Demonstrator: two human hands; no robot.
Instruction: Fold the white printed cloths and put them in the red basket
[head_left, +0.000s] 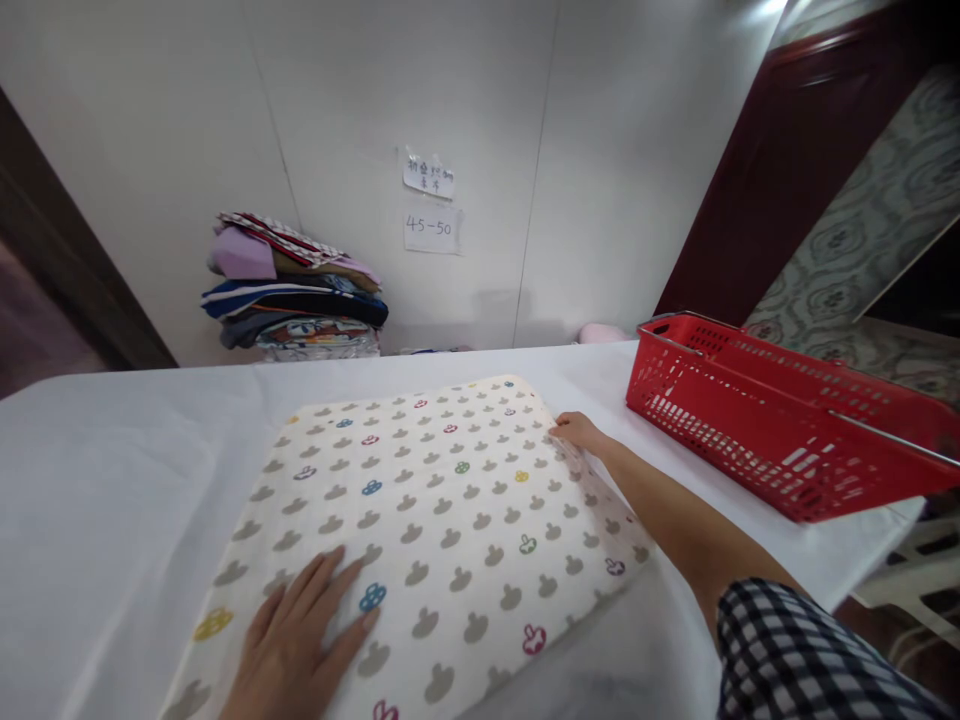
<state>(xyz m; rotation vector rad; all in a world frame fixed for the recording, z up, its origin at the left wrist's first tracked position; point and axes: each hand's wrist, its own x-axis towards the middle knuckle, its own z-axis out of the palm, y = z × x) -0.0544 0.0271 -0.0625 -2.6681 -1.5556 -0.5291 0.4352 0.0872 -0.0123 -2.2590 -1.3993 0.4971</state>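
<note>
A cream cloth [442, 500] printed with grey and coloured mushrooms lies spread in a rough rectangle on the white-covered table. My left hand [296, 630] rests flat on its near left part, fingers apart. At the far right edge, my right hand [577, 432] has its fingers closed on the cloth's border. Along that right side the fabric is slightly raised and creased. My right fingertips are partly hidden by the hand itself.
A red perforated plastic basket [750, 420] with metal handles stands on the right of the white tablecloth [97, 480]. Folded clothes [300, 290] are piled at the back left by the wall. Two paper notes [432, 229] hang there, one reading 45-50.
</note>
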